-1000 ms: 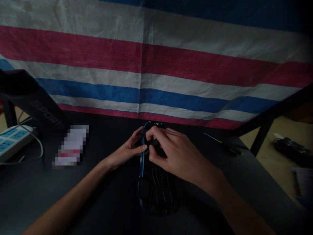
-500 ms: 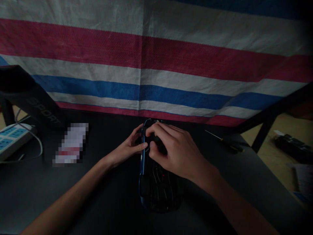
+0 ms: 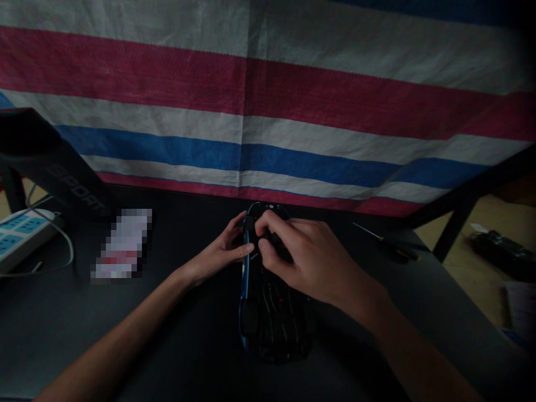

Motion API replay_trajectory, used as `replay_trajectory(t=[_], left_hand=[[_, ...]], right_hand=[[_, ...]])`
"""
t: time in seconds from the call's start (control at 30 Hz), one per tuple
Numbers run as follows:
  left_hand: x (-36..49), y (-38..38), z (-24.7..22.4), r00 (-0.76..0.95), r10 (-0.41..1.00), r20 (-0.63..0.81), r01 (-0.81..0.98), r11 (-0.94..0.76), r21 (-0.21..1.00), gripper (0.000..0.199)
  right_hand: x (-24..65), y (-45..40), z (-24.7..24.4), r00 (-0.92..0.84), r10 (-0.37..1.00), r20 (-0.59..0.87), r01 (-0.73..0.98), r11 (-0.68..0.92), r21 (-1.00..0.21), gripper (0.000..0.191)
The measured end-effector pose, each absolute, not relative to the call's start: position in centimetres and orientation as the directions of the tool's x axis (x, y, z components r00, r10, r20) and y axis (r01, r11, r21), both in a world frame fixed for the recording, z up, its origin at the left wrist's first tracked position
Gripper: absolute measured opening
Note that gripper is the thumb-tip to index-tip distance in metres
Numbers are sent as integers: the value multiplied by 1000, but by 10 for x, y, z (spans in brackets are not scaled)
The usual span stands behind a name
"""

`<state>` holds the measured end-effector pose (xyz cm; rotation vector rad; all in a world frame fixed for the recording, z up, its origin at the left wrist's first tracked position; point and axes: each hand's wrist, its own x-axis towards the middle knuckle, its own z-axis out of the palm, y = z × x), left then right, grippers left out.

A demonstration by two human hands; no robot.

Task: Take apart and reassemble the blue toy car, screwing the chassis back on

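A blue toy car (image 3: pixel 276 324) lies upside down on the dark table, its black underside facing up and its far end toward the striped sheet. My left hand (image 3: pixel 228 245) grips the car's left edge near the far wheel, thumb on top and fingers round the outer side. Over the far half of the underside, my right hand (image 3: pixel 299 251) is curled with thumb and index finger brought close together. Whatever sits between those fingertips is too dark and small to make out. The hand also covers the car's far right part.
A screwdriver (image 3: pixel 391 245) lies on the table (image 3: pixel 188 335) to the right. At the left are a power strip (image 3: pixel 25 231) with a grey cable, a blurred-out flat item (image 3: pixel 123 243) and a dark object marked SPORT (image 3: pixel 62 173). A striped sheet (image 3: pixel 167 117) hangs behind.
My right hand has shifted slightly right, uncovering more of the far left wheel, with its fingertips still close together. My left hand keeps its hold on the car. The view has moved a little.
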<state>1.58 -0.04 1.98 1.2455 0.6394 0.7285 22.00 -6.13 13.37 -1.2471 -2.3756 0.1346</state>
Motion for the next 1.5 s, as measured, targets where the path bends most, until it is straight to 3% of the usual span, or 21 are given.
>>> replay_trajectory(t=[0.1, 0.23, 0.43, 0.6, 0.8, 0.93, 1.1, 1.3, 1.5], left_hand=[[17, -1, 22, 627, 778, -34, -142, 157, 977, 87], [17, 0, 19, 621, 783, -37, -147, 162, 976, 88], [15, 2, 18, 624, 781, -26, -132, 138, 982, 88], [14, 2, 18, 632, 774, -25, -131, 139, 982, 87], [13, 1, 15, 622, 782, -41, -125, 151, 981, 89], [14, 0, 16, 615, 788, -31, -149, 154, 977, 84], [15, 0, 16, 618, 785, -44, -164, 183, 969, 87], [15, 0, 19, 622, 780, -64, -155, 202, 967, 84], [16, -3, 21, 583, 811, -47, -137, 155, 978, 87]], right_hand=[[224, -63, 139, -524, 784, 334, 731, 614, -297, 24], [227, -61, 137, -555, 765, 328, 698, 642, -316, 19], [222, -61, 134, -488, 820, 299, 781, 563, -270, 18], [225, -62, 136, -553, 762, 338, 713, 642, -283, 17], [216, -69, 131, -518, 786, 337, 796, 587, -147, 16], [214, -76, 137, -477, 821, 315, 814, 547, -192, 13], [217, -74, 137, -539, 779, 320, 762, 613, -209, 11], [213, -65, 128, -396, 851, 345, 876, 463, -136, 29], [213, -70, 137, -566, 711, 417, 718, 674, -175, 17]])
